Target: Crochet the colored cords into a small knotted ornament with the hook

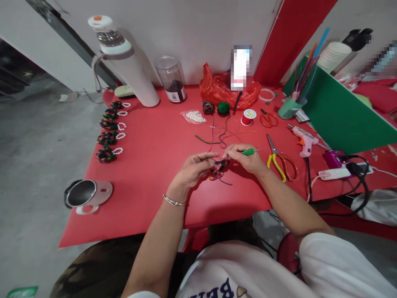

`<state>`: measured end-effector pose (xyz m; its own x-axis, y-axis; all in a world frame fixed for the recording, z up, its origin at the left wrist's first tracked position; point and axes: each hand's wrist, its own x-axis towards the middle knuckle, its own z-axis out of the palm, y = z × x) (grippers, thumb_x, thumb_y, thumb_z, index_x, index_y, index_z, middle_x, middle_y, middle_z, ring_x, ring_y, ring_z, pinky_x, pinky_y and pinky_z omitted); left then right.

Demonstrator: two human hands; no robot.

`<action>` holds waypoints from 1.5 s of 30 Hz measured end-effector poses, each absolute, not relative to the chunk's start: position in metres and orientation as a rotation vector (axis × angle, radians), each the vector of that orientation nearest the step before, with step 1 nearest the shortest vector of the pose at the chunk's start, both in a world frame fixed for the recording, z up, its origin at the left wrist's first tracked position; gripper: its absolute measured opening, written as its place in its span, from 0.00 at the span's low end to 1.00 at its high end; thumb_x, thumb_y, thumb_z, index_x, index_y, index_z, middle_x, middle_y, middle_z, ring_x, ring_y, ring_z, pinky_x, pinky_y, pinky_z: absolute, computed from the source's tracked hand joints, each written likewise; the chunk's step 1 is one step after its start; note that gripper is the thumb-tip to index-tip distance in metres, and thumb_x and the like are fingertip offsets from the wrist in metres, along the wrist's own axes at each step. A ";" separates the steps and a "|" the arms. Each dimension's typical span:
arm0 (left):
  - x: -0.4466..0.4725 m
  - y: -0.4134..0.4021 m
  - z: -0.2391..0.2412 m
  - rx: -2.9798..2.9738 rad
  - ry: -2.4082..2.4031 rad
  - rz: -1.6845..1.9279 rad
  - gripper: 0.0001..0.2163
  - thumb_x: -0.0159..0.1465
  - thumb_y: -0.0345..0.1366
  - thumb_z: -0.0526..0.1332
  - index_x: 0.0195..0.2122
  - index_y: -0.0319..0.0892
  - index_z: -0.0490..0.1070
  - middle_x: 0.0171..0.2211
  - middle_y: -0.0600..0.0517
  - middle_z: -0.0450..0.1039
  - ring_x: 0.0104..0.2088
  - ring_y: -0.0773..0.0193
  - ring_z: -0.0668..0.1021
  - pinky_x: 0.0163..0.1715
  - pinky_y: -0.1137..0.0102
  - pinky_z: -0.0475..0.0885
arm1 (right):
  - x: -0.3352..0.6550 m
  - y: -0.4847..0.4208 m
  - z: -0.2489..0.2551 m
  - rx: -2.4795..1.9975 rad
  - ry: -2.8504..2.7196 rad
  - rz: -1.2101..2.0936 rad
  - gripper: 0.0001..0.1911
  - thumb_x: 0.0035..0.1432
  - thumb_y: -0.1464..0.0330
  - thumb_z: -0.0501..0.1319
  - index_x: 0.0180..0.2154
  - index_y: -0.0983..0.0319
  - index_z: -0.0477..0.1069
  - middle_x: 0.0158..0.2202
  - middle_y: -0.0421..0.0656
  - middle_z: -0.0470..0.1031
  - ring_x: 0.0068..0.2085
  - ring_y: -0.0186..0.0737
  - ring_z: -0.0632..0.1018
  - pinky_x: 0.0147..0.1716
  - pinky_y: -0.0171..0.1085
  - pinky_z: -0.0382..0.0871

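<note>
My left hand (197, 167) pinches a small multicoloured crochet piece (221, 167) above the red table. My right hand (243, 158) is closed around a crochet hook with a green handle (248, 152), its tip at the yarn between my hands. A dark yarn tail hangs below the piece. Strands run from the hands up toward a multicoloured yarn ball (208, 107) and a green yarn ball (223, 108); which strand feeds the hook I cannot tell. Behind them lie a bag of white beads (194, 116) and a red thread spool (248, 117).
At the left edge are several crocheted pieces with bead loops (107, 138) and a mug (89, 194). A tall bottle (130, 66) and a jar (171, 80) stand behind. Yellow-handled pliers (276, 159), a glue gun (305, 140) and a power strip (344, 171) lie right.
</note>
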<state>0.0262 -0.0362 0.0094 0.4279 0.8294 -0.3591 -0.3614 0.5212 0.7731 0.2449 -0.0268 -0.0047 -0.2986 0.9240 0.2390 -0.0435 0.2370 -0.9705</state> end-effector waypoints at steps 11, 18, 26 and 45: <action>0.027 -0.036 0.006 0.702 0.752 0.824 0.15 0.51 0.31 0.75 0.41 0.36 0.83 0.26 0.48 0.80 0.21 0.67 0.74 0.20 0.72 0.66 | 0.245 -0.028 -0.001 -0.926 -1.587 1.224 0.19 0.65 0.55 0.67 0.26 0.59 0.79 0.32 0.43 0.84 0.35 0.39 0.82 0.39 0.40 0.76; 0.028 -0.037 0.006 0.706 0.745 0.835 0.14 0.51 0.30 0.75 0.41 0.36 0.84 0.26 0.48 0.78 0.23 0.64 0.77 0.20 0.70 0.67 | 0.242 -0.030 0.001 -0.925 -1.620 1.224 0.19 0.65 0.52 0.66 0.27 0.58 0.80 0.32 0.43 0.85 0.34 0.39 0.82 0.39 0.40 0.77; 0.025 -0.035 -0.001 0.799 0.809 0.884 0.15 0.52 0.31 0.76 0.42 0.37 0.84 0.25 0.51 0.76 0.24 0.66 0.75 0.23 0.70 0.66 | 0.240 -0.034 0.001 -0.911 -1.756 0.970 0.17 0.69 0.59 0.62 0.28 0.58 0.77 0.31 0.43 0.83 0.34 0.39 0.82 0.38 0.40 0.76; 0.050 -0.036 -0.008 0.718 0.968 1.204 0.21 0.49 0.32 0.77 0.46 0.42 0.82 0.32 0.55 0.78 0.26 0.70 0.77 0.27 0.72 0.72 | 0.222 -0.045 -0.008 -1.008 -1.778 0.488 0.12 0.71 0.64 0.60 0.33 0.55 0.77 0.39 0.44 0.85 0.40 0.43 0.82 0.45 0.47 0.74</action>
<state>0.0497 -0.0358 -0.0075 0.0693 0.9717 -0.2259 -0.4295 0.2335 0.8723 0.2219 -0.0449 -0.0084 -0.1592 0.8116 0.5621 0.4106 0.5722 -0.7099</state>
